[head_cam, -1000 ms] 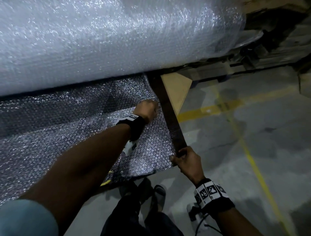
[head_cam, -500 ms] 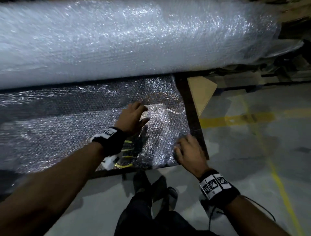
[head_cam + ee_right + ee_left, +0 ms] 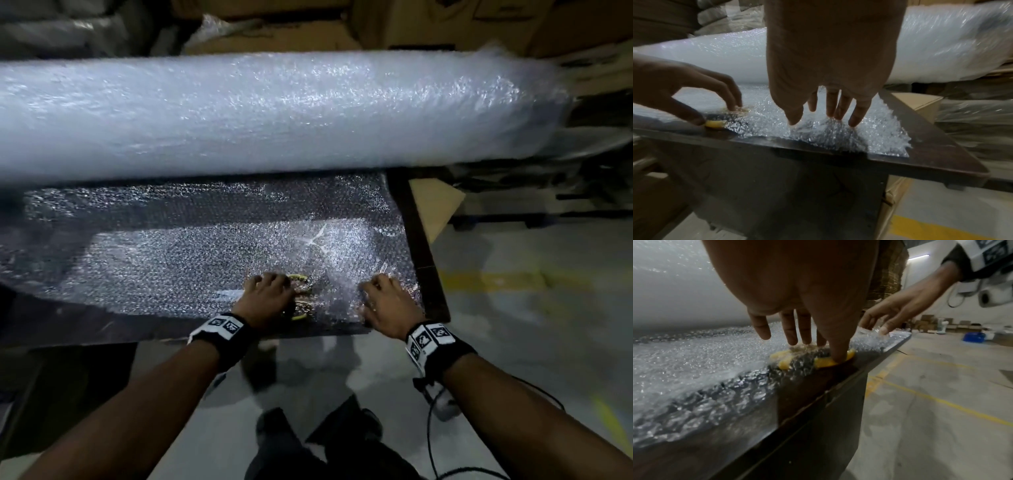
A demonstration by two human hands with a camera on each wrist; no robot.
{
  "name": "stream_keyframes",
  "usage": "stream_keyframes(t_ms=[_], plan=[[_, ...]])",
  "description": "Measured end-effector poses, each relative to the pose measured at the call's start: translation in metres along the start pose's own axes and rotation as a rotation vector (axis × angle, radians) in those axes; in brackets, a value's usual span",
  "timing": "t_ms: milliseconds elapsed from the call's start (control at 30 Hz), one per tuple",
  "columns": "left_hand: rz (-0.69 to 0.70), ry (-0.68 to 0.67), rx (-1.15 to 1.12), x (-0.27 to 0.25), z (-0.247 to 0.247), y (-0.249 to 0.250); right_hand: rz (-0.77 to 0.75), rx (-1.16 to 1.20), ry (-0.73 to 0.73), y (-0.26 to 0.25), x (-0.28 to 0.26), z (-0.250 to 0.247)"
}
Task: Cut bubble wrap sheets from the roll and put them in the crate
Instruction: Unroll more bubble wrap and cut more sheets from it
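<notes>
A large white bubble wrap roll (image 3: 274, 113) lies across the back of a dark table (image 3: 428, 274). Its loose sheet (image 3: 191, 253) is spread flat toward me. Yellow-handled scissors (image 3: 301, 279) lie at the near edge, partly covered by the wrap. My left hand (image 3: 265, 296) arches over them, thumb on a yellow handle (image 3: 824, 362) and fingertips (image 3: 793, 337) down on the wrap beyond. To the right, my right hand (image 3: 387, 301) presses spread fingertips (image 3: 854, 120) onto the sheet near its right corner and holds nothing.
A cardboard box (image 3: 435, 209) stands beside the table's right edge, with more boxes behind the roll. Yellow lines (image 3: 496, 279) cross the concrete floor. My feet (image 3: 325, 428) are under the near edge. A blue container (image 3: 973, 337) sits far off on the floor.
My left hand came back from near the roll to the near edge and settled over the scissors. My right hand left the table's corner and now presses on the sheet.
</notes>
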State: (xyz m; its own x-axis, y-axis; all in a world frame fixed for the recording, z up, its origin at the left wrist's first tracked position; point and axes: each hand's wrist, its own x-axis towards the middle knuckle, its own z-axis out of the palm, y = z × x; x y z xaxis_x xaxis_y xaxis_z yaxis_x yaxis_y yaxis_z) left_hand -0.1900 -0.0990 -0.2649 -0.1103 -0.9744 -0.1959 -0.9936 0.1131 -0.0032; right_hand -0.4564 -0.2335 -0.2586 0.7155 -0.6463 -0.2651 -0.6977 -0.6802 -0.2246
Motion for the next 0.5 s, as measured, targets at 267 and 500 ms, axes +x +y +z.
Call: stream_keyframes(t_ms=[267, 500], plan=[[0.142, 0.206, 0.001, -0.008, 0.02, -0.011, 0.15, -0.04, -0.074, -0.024, 0.002, 0.001], [0.045, 0.138, -0.075, -0.01, 0.015, -0.024, 0.3, -0.215, -0.076, -0.051, 0.006, 0.012]])
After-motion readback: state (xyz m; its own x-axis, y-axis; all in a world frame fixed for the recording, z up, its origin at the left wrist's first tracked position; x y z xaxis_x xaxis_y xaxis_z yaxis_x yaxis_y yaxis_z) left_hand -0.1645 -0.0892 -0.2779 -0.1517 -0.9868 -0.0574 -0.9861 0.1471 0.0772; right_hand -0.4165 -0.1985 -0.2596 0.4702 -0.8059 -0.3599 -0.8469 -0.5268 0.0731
